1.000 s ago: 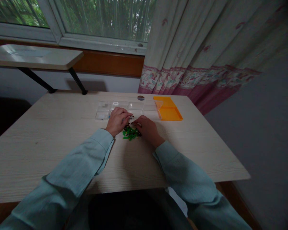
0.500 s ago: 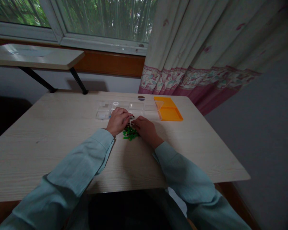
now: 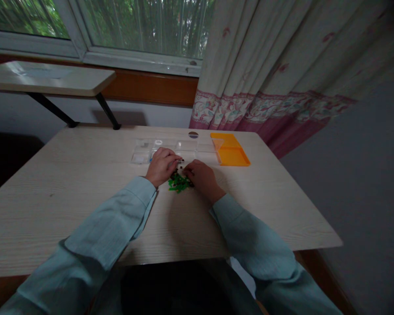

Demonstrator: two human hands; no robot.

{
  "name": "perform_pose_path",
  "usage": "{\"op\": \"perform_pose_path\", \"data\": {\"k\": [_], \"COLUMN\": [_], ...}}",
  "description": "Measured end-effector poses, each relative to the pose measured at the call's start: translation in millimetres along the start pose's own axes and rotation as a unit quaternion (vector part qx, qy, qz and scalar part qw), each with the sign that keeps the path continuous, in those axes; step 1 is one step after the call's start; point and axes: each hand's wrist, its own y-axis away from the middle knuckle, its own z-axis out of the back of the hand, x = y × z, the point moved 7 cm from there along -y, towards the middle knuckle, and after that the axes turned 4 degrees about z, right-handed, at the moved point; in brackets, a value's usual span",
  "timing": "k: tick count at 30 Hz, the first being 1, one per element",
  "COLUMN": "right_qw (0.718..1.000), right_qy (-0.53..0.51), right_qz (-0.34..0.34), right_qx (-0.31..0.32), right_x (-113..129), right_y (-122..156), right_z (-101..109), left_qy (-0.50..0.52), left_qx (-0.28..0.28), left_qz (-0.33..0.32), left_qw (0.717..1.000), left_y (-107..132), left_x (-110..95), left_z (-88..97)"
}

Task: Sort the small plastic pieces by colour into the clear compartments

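A small pile of green and dark pieces, like tiny building bricks, lies on the table between my hands. My left hand is closed at the pile's upper left, its thumb and fingertips pinched near a small dark-and-white piece; what exactly they grip is too small to make out. On the right, my right hand has its fingers curled together at the pile's edge, and its fingertips' contents are hidden. One small dark piece sits apart between the two hands.
Behind my hands lies a clear plastic compartment box. An orange tray stands at its right end. A round dark disc is near the back edge of the table. A raised shelf stands at the back left.
My right hand has shifted slightly right, away from my left hand, so a small dark piece between them now shows. The left hand stays nearly still.
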Motion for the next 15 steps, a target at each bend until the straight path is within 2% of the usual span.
{"op": "perform_pose_path", "data": {"k": [5, 8, 12, 15], "right_qw": [0.999, 0.99, 0.95, 0.915], "right_qy": [-0.031, -0.116, -0.279, -0.375], "right_qz": [-0.022, -0.052, -0.082, -0.081], "right_qx": [-0.024, -0.064, -0.117, -0.127], "right_x": [-8, -17, -29, -32], "right_y": [0, -2, -5, -8], "right_z": [0, 1, 2, 0], "left_qy": [0.004, 0.009, 0.028, 0.042], "left_qx": [-0.008, -0.007, 0.003, 0.022], "left_qz": [0.003, -0.003, -0.03, -0.052], "left_qw": [1.0, 1.0, 0.999, 0.998], "left_y": [0, 0, 0, 0], "left_x": [-1, -2, -8, -13], "left_z": [1.6, 1.7, 1.5, -0.3]}}
